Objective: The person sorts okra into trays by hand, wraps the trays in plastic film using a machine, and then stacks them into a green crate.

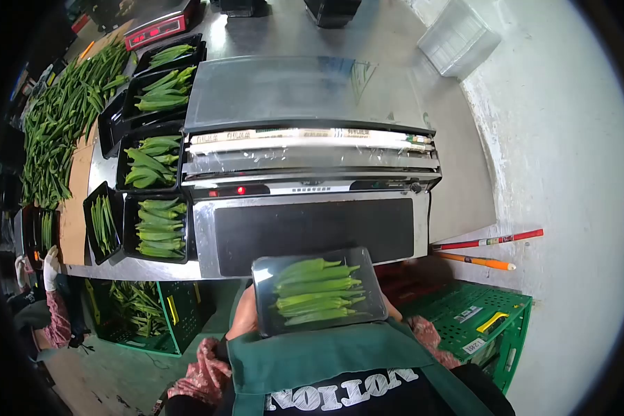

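Close to my body, a black tray of okra pods rests between my two hands. The pods lie side by side in it, and a glossy sheen over the top looks like clear film. My left hand grips the tray's left side, its fingers mostly hidden beneath. At the opposite side my right hand holds the tray too, with only a little of the hand showing. Just beyond the tray is the dark plate of a wrapping machine, whose red light is lit.
Several okra trays stand left of the machine, beside a large okra heap. A co-worker's gloved hand is at far left. Green crates sit below the table. Red and orange sticks jut out at right, near a clear bin.
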